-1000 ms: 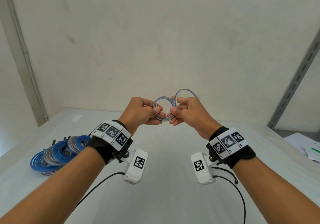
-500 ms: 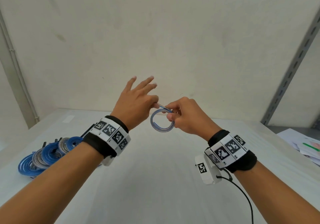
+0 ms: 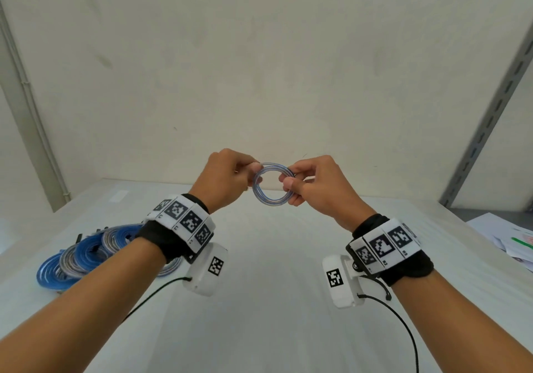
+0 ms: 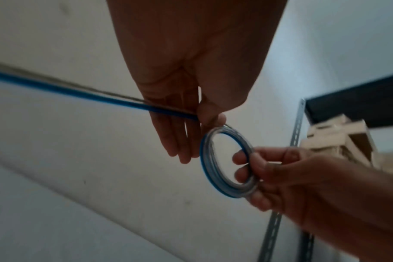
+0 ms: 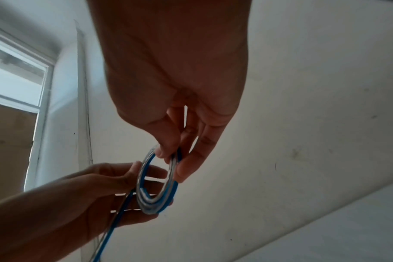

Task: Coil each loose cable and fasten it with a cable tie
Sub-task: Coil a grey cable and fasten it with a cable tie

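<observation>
On the far left of the counter point(image 3: 274, 300) lies a pile of coiled cables point(image 3: 83, 254), blue and grey rings overlapping one another, set well apart from the hands; likely the finished ones, parked out of the working space, though no cable tie can be made out on them.

The left hand point(image 3: 227, 176) is raised above the counter, its grip pinched with thumb and finger on the upper left edge of the small coil point(image 3: 271, 183). In the left wrist view a straight run of blue and clear cable point(image 4: 79, 93) leads away from that pinch, so this hand seems to be feeding the loose tail onto the ring while keeping it taut.

The coil hangs in the air between the two hands, facing the person, several turns stacked close together.

The right hand point(image 3: 314, 182) has its grip clamped on the coil's right side, fingers curled through the opening and thumb on the outside, probably to stop the springy turns from fanning open.

Judging from the tail, coiling is not yet finished, and no tie is visible in either hand
</observation>
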